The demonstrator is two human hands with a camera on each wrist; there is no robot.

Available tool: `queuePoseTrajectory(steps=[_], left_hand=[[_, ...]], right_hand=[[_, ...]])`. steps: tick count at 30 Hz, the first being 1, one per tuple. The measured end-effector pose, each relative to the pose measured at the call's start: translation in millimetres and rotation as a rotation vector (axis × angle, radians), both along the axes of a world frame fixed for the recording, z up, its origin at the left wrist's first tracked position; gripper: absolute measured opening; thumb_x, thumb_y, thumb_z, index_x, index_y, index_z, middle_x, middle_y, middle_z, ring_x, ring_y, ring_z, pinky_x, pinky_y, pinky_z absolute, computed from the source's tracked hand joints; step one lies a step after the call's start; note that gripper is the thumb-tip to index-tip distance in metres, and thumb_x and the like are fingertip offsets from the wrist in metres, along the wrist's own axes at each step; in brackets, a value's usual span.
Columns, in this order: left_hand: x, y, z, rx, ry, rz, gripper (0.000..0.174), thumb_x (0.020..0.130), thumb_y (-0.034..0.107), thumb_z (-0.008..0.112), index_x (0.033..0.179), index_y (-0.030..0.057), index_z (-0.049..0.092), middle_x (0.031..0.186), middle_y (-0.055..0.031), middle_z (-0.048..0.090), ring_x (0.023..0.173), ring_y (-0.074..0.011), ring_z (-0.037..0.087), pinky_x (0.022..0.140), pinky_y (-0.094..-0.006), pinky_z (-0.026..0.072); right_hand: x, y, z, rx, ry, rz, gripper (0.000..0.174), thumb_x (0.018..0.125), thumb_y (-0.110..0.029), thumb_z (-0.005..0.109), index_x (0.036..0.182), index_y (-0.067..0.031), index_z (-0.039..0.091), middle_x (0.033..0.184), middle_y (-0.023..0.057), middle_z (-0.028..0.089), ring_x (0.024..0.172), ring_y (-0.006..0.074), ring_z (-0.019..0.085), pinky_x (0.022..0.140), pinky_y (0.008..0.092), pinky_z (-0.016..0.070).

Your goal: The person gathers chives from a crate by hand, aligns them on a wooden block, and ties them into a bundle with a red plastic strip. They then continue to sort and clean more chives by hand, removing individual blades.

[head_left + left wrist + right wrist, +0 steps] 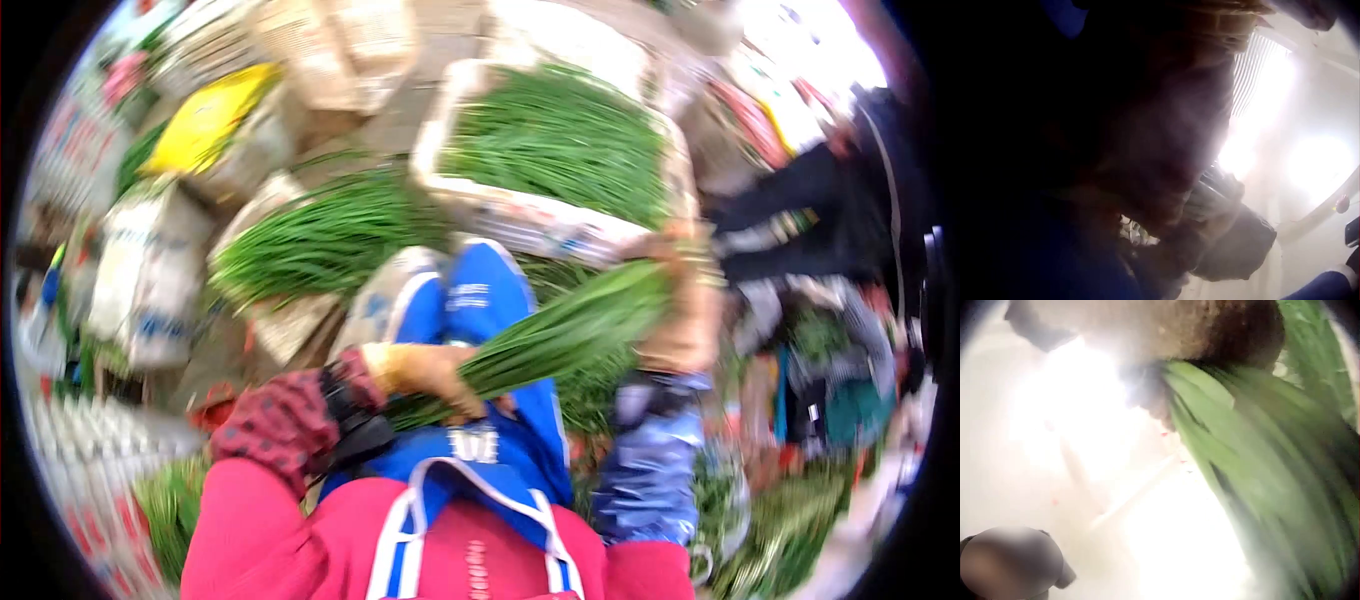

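Note:
A bunch of garlic chives (pixel 570 325), long flat green leaves, slants across my lap above the blue apron (pixel 500 285). My left hand (pixel 425 372) grips its lower left part, fingers curled round the leaves. At the upper right end my right hand (pixel 685 295), blurred, holds the bunch. In the right wrist view the leaves (pixel 1260 462) fan down from under that hand (pixel 1210 328). Yellowish bands (pixel 705 265) show around the right hand. The left wrist view is mostly dark and hides what the left hand holds.
A white foam box (pixel 435 150) full of chives stands ahead. More chives (pixel 320 235) lie in a pile left of it, with others below my right forearm (pixel 590 390). White sacks (pixel 150 280) and a yellow bag (pixel 210 115) are at left; a person in dark clothes (pixel 810 215) is at right.

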State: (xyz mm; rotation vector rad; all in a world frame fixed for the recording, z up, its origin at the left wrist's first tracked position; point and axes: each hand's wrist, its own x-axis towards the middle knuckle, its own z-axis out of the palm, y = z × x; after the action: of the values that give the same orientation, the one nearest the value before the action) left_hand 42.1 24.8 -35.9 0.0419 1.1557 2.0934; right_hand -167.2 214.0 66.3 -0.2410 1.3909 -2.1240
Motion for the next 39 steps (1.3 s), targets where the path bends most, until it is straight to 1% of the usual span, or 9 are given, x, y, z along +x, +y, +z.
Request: queuePoseTrajectory(steps=[4,8,12,14,16,24,34,35,39], left_hand=[[5.6,-32.1,-37.8,-0.343,0.164,0.170,0.086,0.080,0.022,0.083,0.149,0.0060,0.034,0.121,-0.0090,0.058,0.103,-0.0154,0.056,0.088,-0.0310,0.0505],[2.3,-68.8,27.7,-0.962,0.379,0.323,0.100,0.079,0.025,0.084,0.156,0.0110,0.021,0.135,-0.0171,0.053,0.116,-0.0221,0.056,0.099,-0.0369,0.0470],[-28.7,-70.2,86.8,-0.126,0.562,0.733,0.109,0.075,0.034,0.086,0.156,0.0107,0.019,0.145,-0.0161,0.046,0.131,-0.0251,0.046,0.110,-0.0401,0.0370],[-46.6,-60.8,92.9,0.182,0.704,0.684,0.105,0.080,0.024,0.082,0.158,0.0104,0.012,0.153,-0.0137,0.036,0.133,-0.0237,0.043,0.109,-0.0369,0.0363],[-46.2,-32.7,118.0,0.312,0.740,0.619,0.108,0.078,0.047,0.080,0.156,0.0095,0.016,0.149,-0.0074,0.038,0.136,-0.0223,0.038,0.111,-0.0376,0.0337],[-21.7,-16.5,59.4,0.339,0.392,0.640,0.085,0.083,0.060,0.068,0.140,0.0021,0.044,0.117,-0.0163,0.065,0.101,-0.0240,0.067,0.089,-0.0368,0.0550],[-20.2,-21.2,63.5,0.339,0.392,0.583,0.063,0.083,0.036,0.079,0.129,0.0037,0.051,0.117,-0.0172,0.065,0.094,-0.0253,0.068,0.082,-0.0388,0.0580],[-19.6,-21.0,62.5,0.225,0.340,0.631,0.054,0.082,0.027,0.079,0.125,0.0028,0.056,0.113,-0.0151,0.067,0.092,-0.0230,0.068,0.081,-0.0378,0.0580],[-22.5,-32.7,67.9,0.248,0.215,0.637,0.037,0.085,0.023,0.076,0.114,0.0037,0.063,0.103,-0.0122,0.070,0.087,-0.0201,0.069,0.078,-0.0352,0.0580]], right_hand=[[-89.5,23.5,84.3,-0.001,0.583,-0.392,0.034,0.094,-0.033,0.063,0.118,-0.0083,0.062,0.109,0.0088,0.066,0.096,0.0186,0.064,0.080,0.0339,0.0533],[-89.4,-1.4,145.1,0.012,0.856,-0.153,0.035,0.095,-0.020,0.061,0.126,-0.0053,0.060,0.117,0.0117,0.066,0.105,0.0221,0.064,0.088,0.0349,0.0514],[-5.4,-50.0,171.4,0.321,0.799,0.262,0.032,0.089,-0.012,0.065,0.119,-0.0039,0.062,0.104,0.0077,0.067,0.094,0.0172,0.064,0.080,0.0306,0.0516],[33.1,-79.4,151.8,0.296,0.676,0.519,0.031,0.084,-0.006,0.068,0.114,-0.0025,0.062,0.099,0.0050,0.068,0.087,0.0137,0.064,0.074,0.0267,0.0511],[36.6,-98.0,117.0,0.269,0.481,0.727,0.034,0.081,0.000,0.068,0.115,-0.0008,0.062,0.105,0.0061,0.068,0.087,0.0135,0.065,0.074,0.0250,0.0502],[64.1,-116.8,58.2,0.080,0.518,0.674,0.062,0.074,-0.003,0.076,0.132,0.0005,0.055,0.106,0.0094,0.066,0.101,0.0204,0.062,0.087,0.0326,0.0502],[38.8,-128.5,75.8,0.449,0.764,1.035,0.063,0.060,0.002,0.069,0.123,-0.0024,0.064,0.111,0.0067,0.067,0.100,0.0150,0.062,0.087,0.0300,0.0495],[40.6,-129.1,61.4,0.360,0.667,0.952,0.089,0.060,-0.020,0.089,0.138,-0.0008,0.051,0.125,0.0100,0.062,0.117,0.0216,0.058,0.099,0.0354,0.0451],[44.1,-143.2,50.7,0.172,0.972,0.656,0.101,0.057,-0.004,0.083,0.148,-0.0016,0.039,0.134,0.0128,0.058,0.125,0.0234,0.054,0.106,0.0366,0.0400]])
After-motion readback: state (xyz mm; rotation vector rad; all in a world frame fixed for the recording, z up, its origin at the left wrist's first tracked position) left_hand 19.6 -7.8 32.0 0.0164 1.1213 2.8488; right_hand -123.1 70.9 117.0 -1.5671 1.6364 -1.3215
